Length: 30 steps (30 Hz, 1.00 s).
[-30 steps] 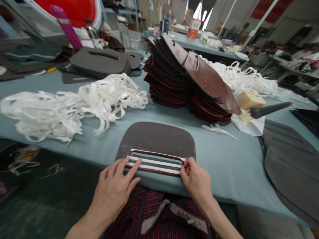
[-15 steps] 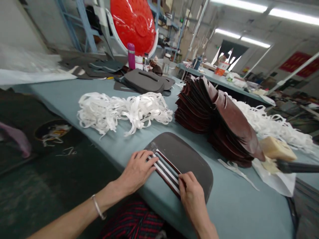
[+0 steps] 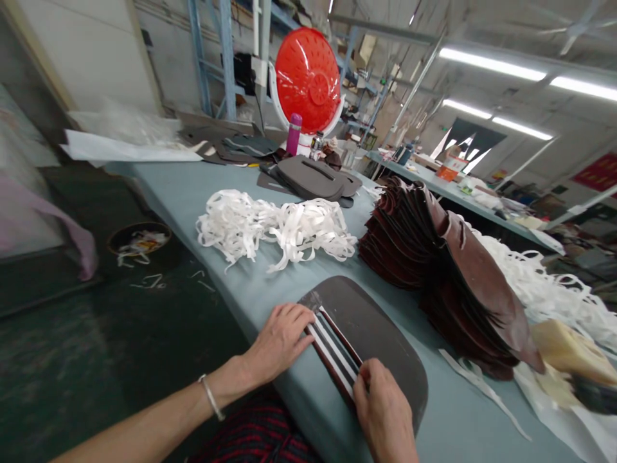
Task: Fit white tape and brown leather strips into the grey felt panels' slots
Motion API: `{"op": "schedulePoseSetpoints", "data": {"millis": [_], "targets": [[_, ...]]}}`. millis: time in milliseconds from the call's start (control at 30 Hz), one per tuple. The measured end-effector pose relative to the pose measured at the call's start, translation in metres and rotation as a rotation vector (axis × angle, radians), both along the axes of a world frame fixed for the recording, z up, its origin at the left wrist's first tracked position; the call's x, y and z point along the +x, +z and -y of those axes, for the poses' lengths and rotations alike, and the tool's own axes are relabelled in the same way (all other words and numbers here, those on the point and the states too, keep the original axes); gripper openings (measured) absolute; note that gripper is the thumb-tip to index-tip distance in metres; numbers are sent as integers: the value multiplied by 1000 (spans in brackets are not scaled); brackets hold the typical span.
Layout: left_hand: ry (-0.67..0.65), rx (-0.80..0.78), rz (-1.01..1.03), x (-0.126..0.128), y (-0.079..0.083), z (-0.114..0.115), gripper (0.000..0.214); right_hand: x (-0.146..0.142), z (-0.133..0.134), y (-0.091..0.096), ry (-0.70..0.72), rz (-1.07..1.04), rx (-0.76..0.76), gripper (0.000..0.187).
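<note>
A dark grey rounded panel [image 3: 380,334] lies at the near edge of the blue-grey table [image 3: 193,193]. White tape strips [image 3: 332,350] run along its slotted near edge. My left hand [image 3: 282,337] rests flat on the strips' left end, fingers stretched out. My right hand [image 3: 383,411] is closed in a pinch at the strips' right end; which strip it grips is not clear. A heap of loose white tape strips [image 3: 279,231] lies behind the panel.
A leaning stack of reddish-brown panels [image 3: 434,270] stands to the right, more white strips [image 3: 544,283] behind it. Grey panels [image 3: 313,177], a purple bottle [image 3: 293,133] and a red round basket [image 3: 308,77] are at the far end. A tan block [image 3: 569,350] lies at right.
The view has swung left and upward, showing more floor and ceiling. Both hands have stayed on the strips at the panel's near edge.
</note>
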State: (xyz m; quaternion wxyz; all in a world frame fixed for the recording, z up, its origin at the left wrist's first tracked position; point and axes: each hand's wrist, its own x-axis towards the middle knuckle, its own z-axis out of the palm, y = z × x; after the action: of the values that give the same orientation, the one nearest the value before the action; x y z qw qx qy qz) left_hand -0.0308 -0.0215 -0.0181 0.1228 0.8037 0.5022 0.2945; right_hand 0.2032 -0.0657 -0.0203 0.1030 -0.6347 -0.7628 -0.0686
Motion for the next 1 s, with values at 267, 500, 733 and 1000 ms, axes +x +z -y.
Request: {"op": "schedulePoseSetpoints", "data": {"millis": [267, 500, 733, 1000], "targets": [[8, -19, -27, 1, -1, 0, 22, -48, -26, -4, 99, -198, 96, 20], [-7, -20, -106, 3, 2, -1, 29, -95, -46, -2, 183, -94, 104, 30], [-1, 36, -147, 5, 0, -1, 30, -27, 13, -13, 252, 57, 171, 36], [-6, 73, -202, 8, -7, -1, 27, 43, 77, -7, 222, -111, 74, 31]]}}
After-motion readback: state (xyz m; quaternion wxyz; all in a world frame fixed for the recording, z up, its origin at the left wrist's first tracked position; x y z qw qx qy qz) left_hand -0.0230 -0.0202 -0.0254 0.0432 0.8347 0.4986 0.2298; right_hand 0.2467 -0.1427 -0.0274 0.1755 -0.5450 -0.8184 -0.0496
